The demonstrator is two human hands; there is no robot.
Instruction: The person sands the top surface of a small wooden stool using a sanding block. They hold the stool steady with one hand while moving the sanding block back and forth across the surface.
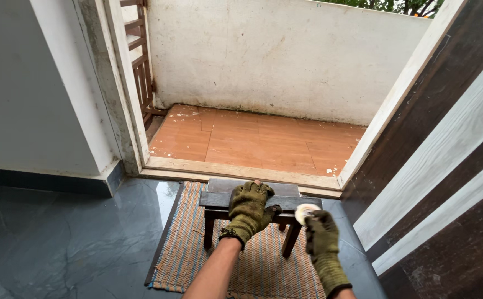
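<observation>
A small dark wooden stool (252,200) is seen low in the frame, just right of centre, standing on a striped woven mat (183,249) that lies on the glossy grey floor (58,238). The stool stands close to the pale doorstep (197,165).

The left hand (248,209), in an olive knitted glove, is laid flat on the stool's seat, palm down; its fingers (252,191) are spread wide across the top boards and nothing is gripped by them. The bare forearm is seen running down to the bottom edge of the frame.

The right hand (321,237), gloved alike, is held at the stool's right end, at the lower right of centre. Its fingers are closed around a small pale round pad (306,211), which is pressed against or held just at the seat's right edge; whether it touches the wood cannot be told.

Beyond the doorstep, a balcony with orange-brown tiles (252,141) fills the middle of the frame, flecked with pale spots along its edges. It is closed off by a stained whitish wall (286,55) at the top. A brown slatted frame (140,66) leans at the upper left, behind the door jamb. A dark door with pale bands (446,166) takes up the right side.
</observation>
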